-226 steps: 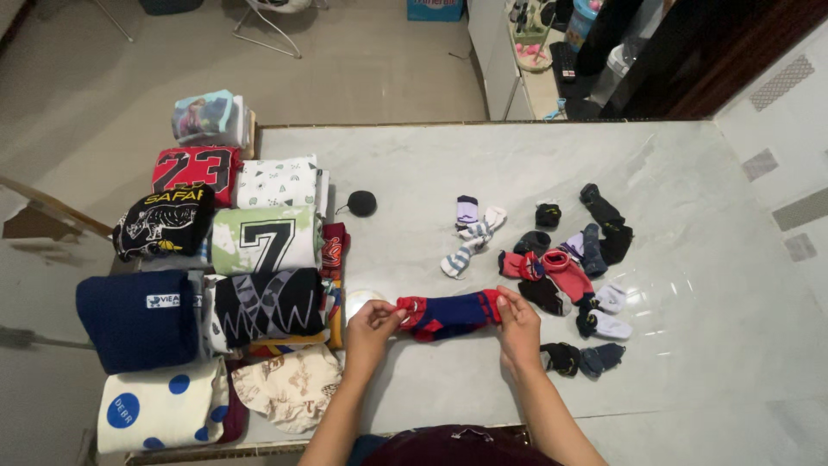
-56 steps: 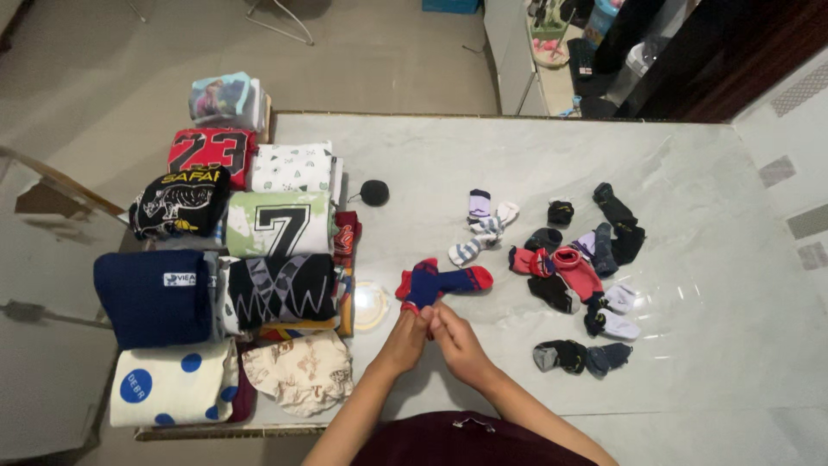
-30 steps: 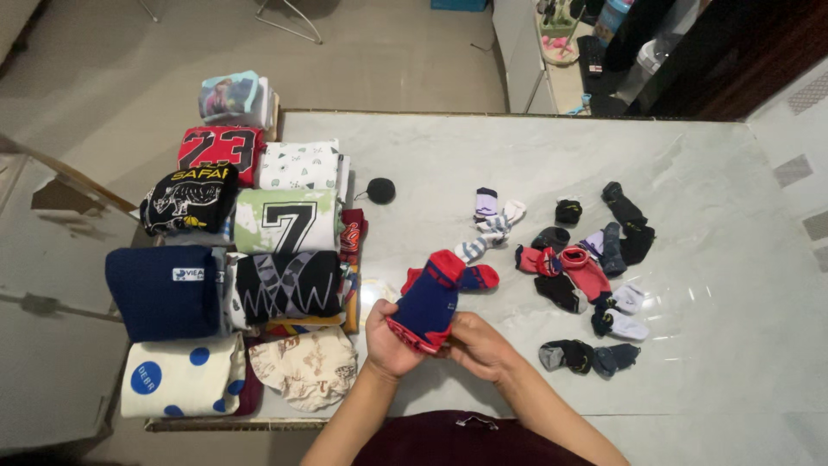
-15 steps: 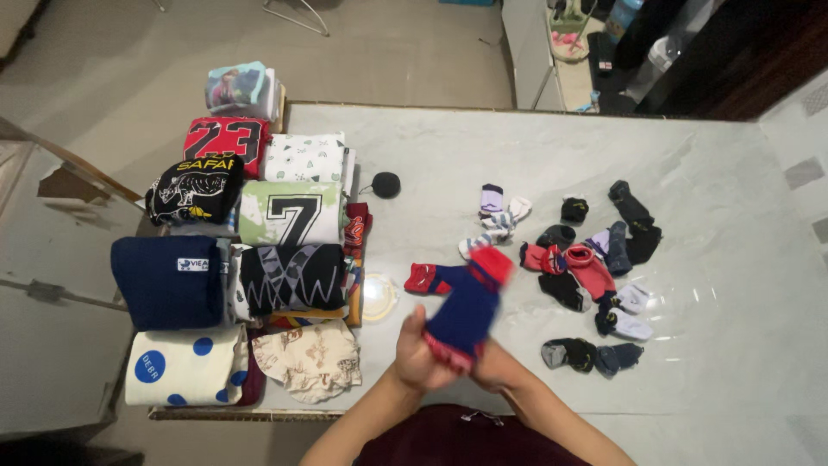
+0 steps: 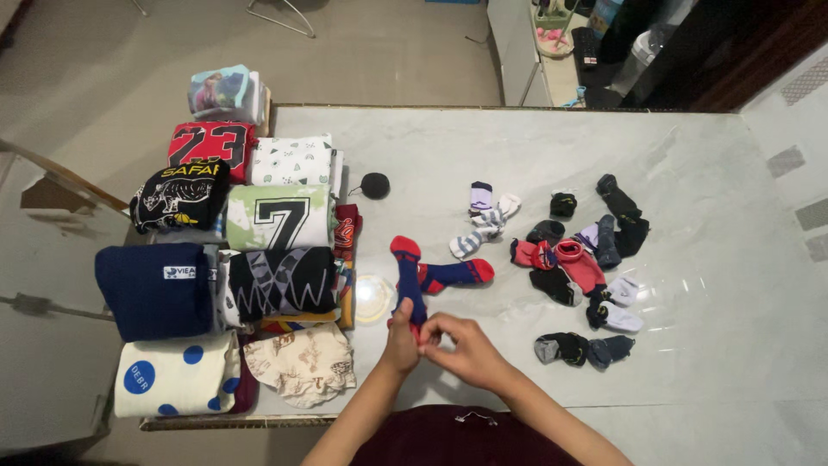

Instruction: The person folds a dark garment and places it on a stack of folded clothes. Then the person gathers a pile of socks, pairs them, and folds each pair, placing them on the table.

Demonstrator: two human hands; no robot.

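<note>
Left hand (image 5: 401,338) and right hand (image 5: 461,349) both pinch the cuffs of a navy-and-red sock pair (image 5: 412,280) at the marble table's (image 5: 690,173) near edge, where aligned cuffs would suit a tidy fold.

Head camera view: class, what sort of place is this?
Probably a home room used for sorting laundry: folded shirts stacked beside loose socks on a pale table, tiled floor around, both hands on a blue sock.

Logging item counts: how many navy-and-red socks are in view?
2: one navy-and-red sock pinched by the left hand and right hand; the other navy-and-red sock lies flat beside it.
</note>
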